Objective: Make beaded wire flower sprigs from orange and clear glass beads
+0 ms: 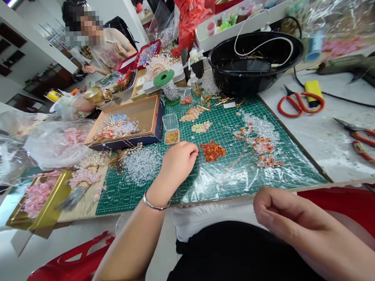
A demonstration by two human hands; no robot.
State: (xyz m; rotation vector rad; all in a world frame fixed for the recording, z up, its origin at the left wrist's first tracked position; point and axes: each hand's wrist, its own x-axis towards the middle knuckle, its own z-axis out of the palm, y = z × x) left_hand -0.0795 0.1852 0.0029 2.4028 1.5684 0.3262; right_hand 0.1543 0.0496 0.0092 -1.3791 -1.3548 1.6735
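My left hand (179, 162) rests curled on a green cutting mat (132, 202), its fingertips hidden beneath it and a silver bangle on the wrist. A heap of clear beads (142, 166) lies just left of it, and a cluster of orange-red beads (212, 151) lies to its right. Further right are beaded floral sprays on thin wires (261, 144). My right hand (285, 213) is off the mat, held above my lap, with its fingers curled closed and nothing visible in them.
A cardboard tray of beadwork (152, 113) stands beyond the mat, beside a small box of gold beads (172, 137). To the right lie orange-handled scissors (300, 103), orange pliers (362, 142), and a black basin (255, 60). A co-worker (110, 51) sits across the table.
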